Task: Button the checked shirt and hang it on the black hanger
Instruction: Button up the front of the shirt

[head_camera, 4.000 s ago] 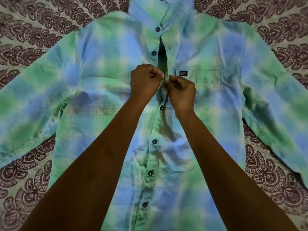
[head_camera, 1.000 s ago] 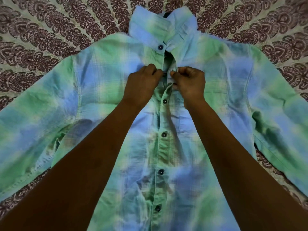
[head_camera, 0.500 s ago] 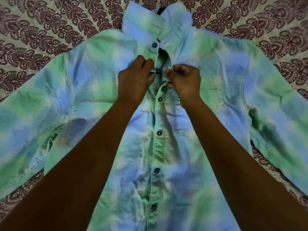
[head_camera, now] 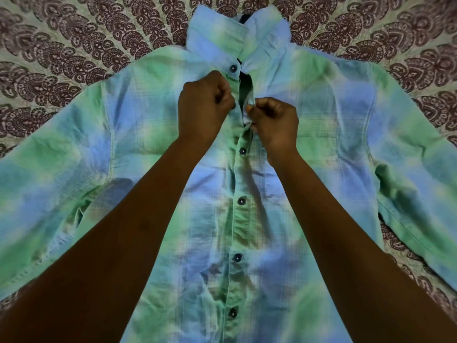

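Two hands meet at the chest of a checked shirt (head_camera: 321,134) spread face-up on a patterned bedspread (head_camera: 61,50), sleeves thrown wide. Left hand (head_camera: 205,105) is curled, pinching the button-side edge; right hand (head_camera: 274,120) pinches the buttonhole placket (head_camera: 248,107), lifted just beside it. Four buttons below look fastened; the collar button (head_camera: 233,68) is open. Thin, soft cotton will likely crumple and slide under any pull, so holds seem best kept on the doubled placket close to each button, later at the stiffer collar (head_camera: 217,28). No hanger is in view.
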`<state>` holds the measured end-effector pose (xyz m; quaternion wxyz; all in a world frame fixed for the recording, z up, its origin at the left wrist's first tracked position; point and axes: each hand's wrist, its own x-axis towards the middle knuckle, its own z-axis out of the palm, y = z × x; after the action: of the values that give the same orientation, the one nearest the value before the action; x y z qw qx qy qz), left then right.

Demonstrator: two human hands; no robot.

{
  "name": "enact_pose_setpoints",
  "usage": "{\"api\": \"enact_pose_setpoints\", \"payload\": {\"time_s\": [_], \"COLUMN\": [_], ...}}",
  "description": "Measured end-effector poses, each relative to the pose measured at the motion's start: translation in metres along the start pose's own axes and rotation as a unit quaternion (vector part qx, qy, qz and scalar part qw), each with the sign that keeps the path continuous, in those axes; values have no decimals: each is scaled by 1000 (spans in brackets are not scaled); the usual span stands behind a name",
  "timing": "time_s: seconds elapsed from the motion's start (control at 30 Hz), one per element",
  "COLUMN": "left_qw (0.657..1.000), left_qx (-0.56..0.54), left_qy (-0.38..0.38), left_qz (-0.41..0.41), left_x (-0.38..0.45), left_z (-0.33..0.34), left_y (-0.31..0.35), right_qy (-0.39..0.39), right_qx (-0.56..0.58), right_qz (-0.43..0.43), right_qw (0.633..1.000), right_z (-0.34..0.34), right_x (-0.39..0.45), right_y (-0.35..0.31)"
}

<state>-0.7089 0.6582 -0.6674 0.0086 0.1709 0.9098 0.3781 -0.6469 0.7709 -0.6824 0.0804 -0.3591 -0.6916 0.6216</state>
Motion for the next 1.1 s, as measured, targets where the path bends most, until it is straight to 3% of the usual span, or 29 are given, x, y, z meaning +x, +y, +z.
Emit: {"api": "enact_pose_setpoints", "payload": {"time_s": [0.17,0.4,0.57,0.7,0.87,1.1], "left_qw": [995,993,990,987,988,984], "left_qx": [-24,42,74,82,27,17], "left_qy": [-1,0,55,56,40,-53], "left_qz": [-95,-111,-111,-126,-149,-172], "left_x": [7,-32,-35,-34,-22,4], "left_z": [-1,11,26,33,15,9], "left_y": [9,6,8,14,14,22], "right_qy": [5,2,1,-9,-16,-2], "right_qx": [-5,-8,-7,-16,-16,29], "right_qz": [3,-16,-19,-18,-32,-44], "right_qw": [1000,1000,1000,1000,999,999], "right_z": [6,5,6,4,3,4], "right_x": [-2,-1,-1,1,3,-3], "right_y": [-2,3,4,6,7,11]}}
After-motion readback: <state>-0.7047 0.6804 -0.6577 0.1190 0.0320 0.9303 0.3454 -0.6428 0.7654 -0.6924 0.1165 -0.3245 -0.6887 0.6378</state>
